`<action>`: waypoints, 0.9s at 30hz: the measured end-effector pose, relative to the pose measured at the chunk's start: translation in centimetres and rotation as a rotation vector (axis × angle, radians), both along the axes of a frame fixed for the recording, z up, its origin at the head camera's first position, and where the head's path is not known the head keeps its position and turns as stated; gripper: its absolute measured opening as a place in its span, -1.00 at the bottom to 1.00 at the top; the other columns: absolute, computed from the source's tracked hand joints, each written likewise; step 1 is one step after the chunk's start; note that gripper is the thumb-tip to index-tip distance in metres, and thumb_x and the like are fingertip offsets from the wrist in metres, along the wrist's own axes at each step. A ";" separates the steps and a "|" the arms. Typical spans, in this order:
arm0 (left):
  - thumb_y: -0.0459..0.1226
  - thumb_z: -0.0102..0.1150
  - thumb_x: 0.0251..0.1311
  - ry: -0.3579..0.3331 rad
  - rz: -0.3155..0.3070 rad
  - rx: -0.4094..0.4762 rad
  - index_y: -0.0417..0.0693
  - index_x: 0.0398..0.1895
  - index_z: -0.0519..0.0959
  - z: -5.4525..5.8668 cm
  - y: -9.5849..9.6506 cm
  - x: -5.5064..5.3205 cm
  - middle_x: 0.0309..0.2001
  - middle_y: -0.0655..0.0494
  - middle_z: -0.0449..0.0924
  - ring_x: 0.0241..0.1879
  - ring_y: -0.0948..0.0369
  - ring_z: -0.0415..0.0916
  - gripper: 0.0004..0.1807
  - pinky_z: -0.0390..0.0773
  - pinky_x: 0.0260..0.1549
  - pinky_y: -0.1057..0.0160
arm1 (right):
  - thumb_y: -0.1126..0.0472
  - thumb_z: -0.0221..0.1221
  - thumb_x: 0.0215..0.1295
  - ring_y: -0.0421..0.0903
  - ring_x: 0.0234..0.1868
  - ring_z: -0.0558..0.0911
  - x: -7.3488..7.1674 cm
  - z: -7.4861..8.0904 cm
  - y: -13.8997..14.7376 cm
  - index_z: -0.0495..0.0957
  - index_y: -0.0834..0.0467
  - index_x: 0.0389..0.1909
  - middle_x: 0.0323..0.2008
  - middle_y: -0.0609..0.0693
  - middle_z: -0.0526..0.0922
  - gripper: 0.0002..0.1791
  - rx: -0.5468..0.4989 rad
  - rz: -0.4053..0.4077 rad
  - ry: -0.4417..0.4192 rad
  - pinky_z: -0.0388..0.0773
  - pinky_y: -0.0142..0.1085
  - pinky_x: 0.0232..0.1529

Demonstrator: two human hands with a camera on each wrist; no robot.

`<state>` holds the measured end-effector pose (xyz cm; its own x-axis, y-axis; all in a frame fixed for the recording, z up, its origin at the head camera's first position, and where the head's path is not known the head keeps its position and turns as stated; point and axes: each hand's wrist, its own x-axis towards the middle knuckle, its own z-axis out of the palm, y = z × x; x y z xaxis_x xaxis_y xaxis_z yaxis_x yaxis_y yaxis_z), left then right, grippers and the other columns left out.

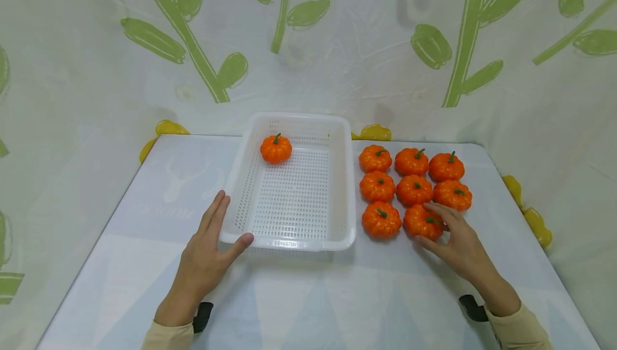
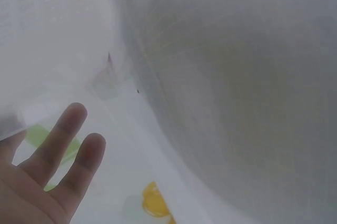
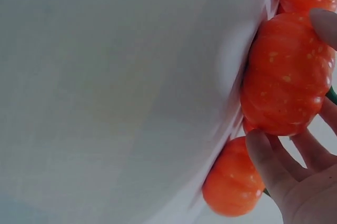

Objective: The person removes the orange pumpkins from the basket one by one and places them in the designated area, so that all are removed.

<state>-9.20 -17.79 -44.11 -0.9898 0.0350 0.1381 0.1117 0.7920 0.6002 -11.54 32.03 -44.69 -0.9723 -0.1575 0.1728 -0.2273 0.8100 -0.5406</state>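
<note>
A white perforated plastic basket [image 1: 351, 194] stands on the table, with one small orange toy pumpkin [image 1: 276, 150] in its back left part. My left hand [image 1: 204, 259] is at the basket's front left corner, fingers straight along the left side and thumb by the front rim. To the right of the basket, my right hand [image 1: 460, 245] grips a toy pumpkin [image 1: 418, 222] in the front row between thumb and fingers. The right wrist view shows that pumpkin [image 3: 287, 76] close up, thumb on one side and fingers on the other.
Several more orange pumpkins [image 1: 413, 190] with green stems sit in rows right of the basket, close against each other. The pale table [image 1: 299, 296] ends at a cloth backdrop [image 1: 308, 82] printed with green leaves. Yellow flower shapes [image 1: 376, 132] show beyond the table's edge.
</note>
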 end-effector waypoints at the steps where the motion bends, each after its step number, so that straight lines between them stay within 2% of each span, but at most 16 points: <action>1: 0.17 0.25 0.28 0.000 0.001 0.000 0.28 0.67 -0.16 0.0 0.0 0.0 0.64 0.29 -0.24 0.50 -0.13 0.10 0.05 0.31 0.22 -0.40 | 0.12 0.55 0.07 0.26 0.19 0.44 0.0 0.0 0.0 0.39 0.17 0.39 0.34 0.29 0.37 -0.14 -0.002 0.000 -0.001 0.53 0.22 0.03; 8: 0.16 0.26 0.28 0.005 0.003 -0.006 0.27 0.67 -0.16 0.1 0.1 0.0 0.64 0.27 -0.24 0.50 -0.14 0.11 0.05 0.31 0.21 -0.41 | 0.09 0.53 0.11 0.29 0.23 0.41 0.0 0.1 0.0 0.39 0.19 0.37 0.33 0.31 0.38 -0.17 -0.016 -0.002 0.002 0.51 0.27 0.05; 10: 0.16 0.26 0.27 0.012 0.005 -0.007 0.27 0.67 -0.15 0.0 0.1 0.1 0.64 0.26 -0.23 0.50 -0.14 0.11 0.05 0.32 0.22 -0.40 | 0.07 0.50 0.15 0.27 0.21 0.42 -0.1 0.2 0.0 0.41 0.19 0.35 0.31 0.28 0.40 -0.21 -0.011 -0.003 0.019 0.52 0.22 0.04; 14: 0.16 0.27 0.27 0.017 0.010 -0.010 0.27 0.67 -0.15 -0.1 0.1 0.1 0.64 0.26 -0.23 0.50 -0.13 0.12 0.06 0.32 0.23 -0.38 | 0.08 0.46 0.21 0.20 0.17 0.47 -0.2 0.4 0.0 0.44 0.19 0.32 0.26 0.22 0.47 -0.30 0.011 -0.008 0.070 0.55 -0.06 0.00; 21: 0.16 0.27 0.27 0.016 0.011 -0.012 0.26 0.67 -0.16 0.0 0.1 0.1 0.65 0.25 -0.23 0.50 -0.13 0.11 0.06 0.31 0.23 -0.38 | 0.23 0.46 0.18 0.18 0.11 0.53 -0.4 0.9 -0.1 0.48 0.24 0.26 0.14 0.21 0.59 -0.37 -0.024 -0.021 0.172 0.45 -0.29 0.00; 24: 0.16 0.26 0.27 0.015 0.009 -0.009 0.27 0.67 -0.16 0.0 0.1 0.0 0.65 0.26 -0.23 0.51 -0.13 0.10 0.06 0.31 0.24 -0.38 | 0.28 0.45 0.18 0.18 0.10 0.53 -0.6 1.3 -0.2 0.49 0.26 0.26 0.14 0.21 0.58 -0.38 -0.045 -0.026 0.215 0.32 -0.55 0.04; 27: 0.17 0.26 0.27 0.013 0.009 -0.012 0.28 0.67 -0.17 -0.1 0.1 0.1 0.65 0.26 -0.24 0.51 -0.12 0.09 0.06 0.30 0.24 -0.39 | 0.28 0.45 0.19 0.19 0.15 0.50 -0.9 1.9 -0.4 0.48 0.25 0.28 0.18 0.20 0.55 -0.37 -0.058 -0.016 0.238 0.16 -0.71 0.10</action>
<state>-9.15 -17.67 -44.16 -0.9882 0.0283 0.1505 0.1126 0.8003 0.5889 -12.43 31.67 -42.79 -0.9054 -0.1252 0.4056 -0.3410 0.7837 -0.5192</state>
